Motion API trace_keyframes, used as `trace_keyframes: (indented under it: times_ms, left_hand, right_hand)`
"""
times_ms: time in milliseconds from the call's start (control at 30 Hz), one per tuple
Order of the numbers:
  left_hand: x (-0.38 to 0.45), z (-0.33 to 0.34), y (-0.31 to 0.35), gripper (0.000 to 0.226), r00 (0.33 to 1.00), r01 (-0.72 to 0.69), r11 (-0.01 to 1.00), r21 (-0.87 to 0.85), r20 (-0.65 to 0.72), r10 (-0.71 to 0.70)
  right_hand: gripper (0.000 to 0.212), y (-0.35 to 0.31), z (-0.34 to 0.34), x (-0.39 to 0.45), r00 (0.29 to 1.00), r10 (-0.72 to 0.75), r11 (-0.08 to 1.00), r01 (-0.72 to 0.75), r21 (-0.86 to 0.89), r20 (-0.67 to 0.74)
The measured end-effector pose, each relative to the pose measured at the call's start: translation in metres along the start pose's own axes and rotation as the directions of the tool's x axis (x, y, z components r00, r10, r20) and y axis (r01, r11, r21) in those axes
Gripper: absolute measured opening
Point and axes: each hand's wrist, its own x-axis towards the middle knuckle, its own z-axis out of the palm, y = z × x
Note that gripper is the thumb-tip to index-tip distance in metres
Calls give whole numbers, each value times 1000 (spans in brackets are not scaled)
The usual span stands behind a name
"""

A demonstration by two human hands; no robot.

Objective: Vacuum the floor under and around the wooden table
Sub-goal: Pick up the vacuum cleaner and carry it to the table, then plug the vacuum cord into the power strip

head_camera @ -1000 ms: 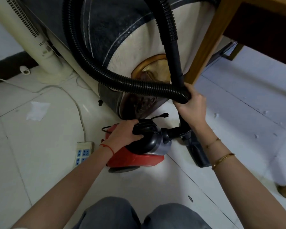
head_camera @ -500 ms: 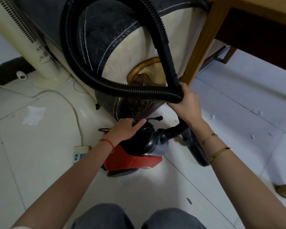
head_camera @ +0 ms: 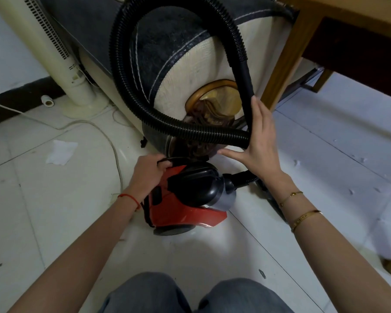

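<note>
The vacuum sits on the floor at centre, its long axis running nine to three, the hose looping up toward twelve. The left hand curls round the cord at its rear, nearest the body. The right hand, fingers spread, rests against the hose crossing. The bench stands at one o'clock.
</note>
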Motion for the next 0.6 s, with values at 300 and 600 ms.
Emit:
trace_keyframes:
  times_ms: [300,600]
  left_hand:
    - [-44,-34,-9,19,974,227,972,-61,10,-226]
    - [-84,-33,-7,48,935,348,791,-503,130,-329]
  right_hand:
    - [17,-79,6,-1,831,-451,890,447,-93,-327]
    - [20,-131,67,-24,902,-275,942,184,280,333]
